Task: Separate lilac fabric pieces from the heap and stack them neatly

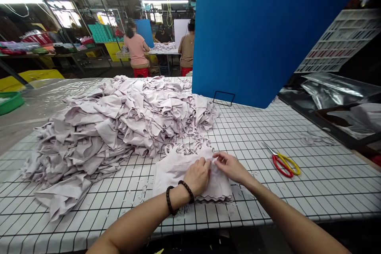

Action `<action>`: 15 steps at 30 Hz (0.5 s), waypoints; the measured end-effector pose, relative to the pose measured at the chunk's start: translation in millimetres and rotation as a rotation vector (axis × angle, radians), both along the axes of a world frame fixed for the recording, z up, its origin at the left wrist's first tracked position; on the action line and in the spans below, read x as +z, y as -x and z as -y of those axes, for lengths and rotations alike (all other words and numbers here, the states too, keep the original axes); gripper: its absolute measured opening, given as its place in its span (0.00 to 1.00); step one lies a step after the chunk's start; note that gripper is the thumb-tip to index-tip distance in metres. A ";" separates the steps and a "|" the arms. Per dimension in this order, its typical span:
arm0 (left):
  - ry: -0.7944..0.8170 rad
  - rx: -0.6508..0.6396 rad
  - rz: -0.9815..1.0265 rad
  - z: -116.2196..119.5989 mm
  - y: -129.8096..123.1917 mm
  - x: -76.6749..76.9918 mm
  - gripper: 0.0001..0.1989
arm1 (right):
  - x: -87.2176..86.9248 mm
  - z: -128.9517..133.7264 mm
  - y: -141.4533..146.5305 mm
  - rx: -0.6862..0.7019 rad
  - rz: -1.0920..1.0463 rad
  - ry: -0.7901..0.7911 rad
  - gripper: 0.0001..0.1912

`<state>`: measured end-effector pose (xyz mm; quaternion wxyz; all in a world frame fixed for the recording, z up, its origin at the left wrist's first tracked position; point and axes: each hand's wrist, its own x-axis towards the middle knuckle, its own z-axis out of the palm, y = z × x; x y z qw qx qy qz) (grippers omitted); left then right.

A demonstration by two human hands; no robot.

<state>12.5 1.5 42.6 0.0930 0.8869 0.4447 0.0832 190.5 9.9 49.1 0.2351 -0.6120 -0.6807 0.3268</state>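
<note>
Fabric stack (175, 168) sits at the near edge of my surface (321, 182), about mid-width, under both hands. Left hand (197, 176) covers part of it; my left fingers are curled close together on the cloth, tips mostly hidden, can't tell if they pinch. Right hand (228, 166) is at the stack's right side, thumb and index bent toward each other at the fabric; what's between them is too small to make out. Layer count unclear. Loose strips at the stack's far end blend into the pale pile (127, 119), so that boundary is hard to read. Stack's long axis runs roughly left-right, along the near edge; zigzag hem faces me, strappy end points to the far edge. Scissors (285, 163) lie right of my hands, tips toward the far edge and slightly left. Blue board (244, 43) blocks my far-right view. Green basin (10, 102) is cut off at left.
</note>
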 end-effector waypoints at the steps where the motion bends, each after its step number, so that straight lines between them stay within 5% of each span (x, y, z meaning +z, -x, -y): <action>1: 0.000 0.004 -0.018 -4.6 -2.6 -1.9 0.12 | 0.8 -9.7 -3.0 -0.084 -0.078 0.015 0.15; 3: -0.005 0.003 -0.041 -10.8 -4.4 -5.7 0.12 | -1.6 -30.4 -4.7 -0.207 -0.179 0.054 0.17; 7: -0.042 0.008 -0.025 -13.7 -3.5 -13.3 0.14 | -11.2 -63.3 8.2 -0.242 -0.309 0.287 0.22; 15: -0.134 0.002 0.058 -18.1 -1.3 -24.7 0.16 | -5.3 -81.6 16.6 -0.314 -0.375 0.474 0.14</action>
